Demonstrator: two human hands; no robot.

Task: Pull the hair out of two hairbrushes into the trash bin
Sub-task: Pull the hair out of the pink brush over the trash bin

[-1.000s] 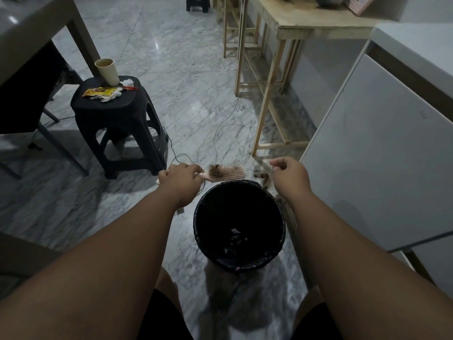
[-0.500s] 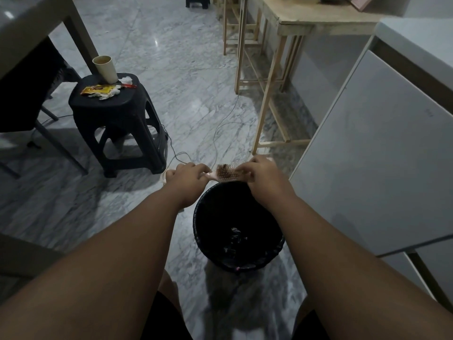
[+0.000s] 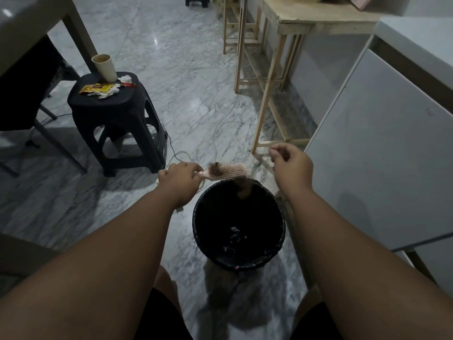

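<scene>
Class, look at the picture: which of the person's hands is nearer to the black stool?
The left. The left hand holds the hairbrush just right of the stool; the right hand is raised beyond the bin, farther away.

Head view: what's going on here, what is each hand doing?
A person is clearing hair from a pink hairbrush over a black trash bin on the marble floor. The left hand grips the brush by its handle, bristles up, above the bin's far rim; a dark clump of hair sits in the bristles near the handle. The right hand is off to the right of the bin, fingers pinched, apparently on thin strands.
</scene>
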